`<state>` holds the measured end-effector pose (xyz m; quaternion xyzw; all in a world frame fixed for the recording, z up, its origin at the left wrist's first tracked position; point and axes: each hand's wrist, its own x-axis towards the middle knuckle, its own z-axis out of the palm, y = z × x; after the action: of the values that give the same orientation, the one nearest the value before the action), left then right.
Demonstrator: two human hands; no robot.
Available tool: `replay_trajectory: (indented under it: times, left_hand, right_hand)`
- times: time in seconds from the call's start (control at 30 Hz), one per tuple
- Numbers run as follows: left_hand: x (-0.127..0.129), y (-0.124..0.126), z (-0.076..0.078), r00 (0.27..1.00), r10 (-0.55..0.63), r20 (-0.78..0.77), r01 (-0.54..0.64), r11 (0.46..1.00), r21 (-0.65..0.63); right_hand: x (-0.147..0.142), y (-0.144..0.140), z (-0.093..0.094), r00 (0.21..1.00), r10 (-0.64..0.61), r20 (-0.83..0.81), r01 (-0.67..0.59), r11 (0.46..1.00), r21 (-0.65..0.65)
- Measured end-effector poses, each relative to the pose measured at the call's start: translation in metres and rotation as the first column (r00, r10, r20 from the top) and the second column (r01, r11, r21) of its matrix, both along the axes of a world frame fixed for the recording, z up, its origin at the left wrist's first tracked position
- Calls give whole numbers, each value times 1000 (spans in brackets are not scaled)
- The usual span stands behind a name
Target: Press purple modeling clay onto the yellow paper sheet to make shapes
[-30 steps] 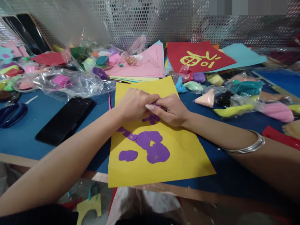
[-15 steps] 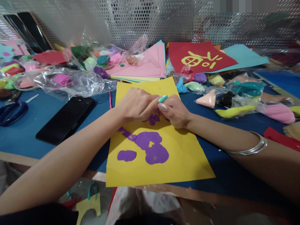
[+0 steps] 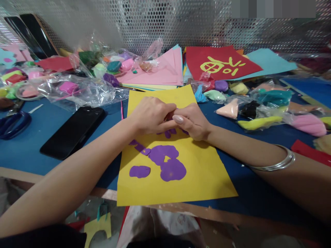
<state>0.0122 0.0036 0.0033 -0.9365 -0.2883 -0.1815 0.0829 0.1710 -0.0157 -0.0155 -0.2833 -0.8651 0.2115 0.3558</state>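
Note:
A yellow sheet of paper (image 3: 204, 182) lies on the blue table, with flattened purple clay patches (image 3: 173, 168) stuck on its lower half. Above them my left hand (image 3: 155, 115) and my right hand (image 3: 193, 122) meet over the sheet's upper half, fingers curled in and touching. Whatever lies between the fingers is hidden. More purple clay (image 3: 169, 132) shows just below the hands, partly covered by them. A smaller purple oval (image 3: 139, 171) sits apart at the sheet's lower left.
A black phone (image 3: 73, 132) and blue-handled scissors (image 3: 15, 124) lie to the left. Bagged clay (image 3: 274, 98) spreads along the right, and plastic wrappers (image 3: 90, 89) at the left back. Behind are pink sheets (image 3: 165, 69), a red sheet with yellow strokes (image 3: 192, 62) and a perforated metal panel (image 3: 144, 20).
My left thumb has bent down and its green nail is out of sight. Both hands have otherwise stayed in place, and the clay on the paper looks the same.

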Motion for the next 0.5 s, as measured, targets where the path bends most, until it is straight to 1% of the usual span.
replay_trajectory:
  times: [0.07, 0.17, 0.3, 0.4, 0.5]
  left_hand:
    - [1, 0, -1, 1000, 27, -5, -27, 1000, 5]
    - [3, -1, -1, 996, 91, -15, -91, 996, 19]
    - [7, -4, 1, 985, 152, -78, -151, 988, 15]
    - [8, -6, 2, 981, 158, -113, -158, 987, 11]
    - [9, -8, 2, 983, 146, -113, -146, 989, 10]
  right_hand:
    - [0, 0, 1, 1000, -9, 6, 9, 1000, -6]
    - [-1, -1, 2, 999, -35, 13, 35, 998, -51]
    - [-1, 0, 0, 999, -46, 0, 45, 995, -87]
    - [-1, 1, -2, 998, -46, -33, 42, 994, -102]
    - [0, 1, -3, 998, -45, -49, 39, 993, -114]
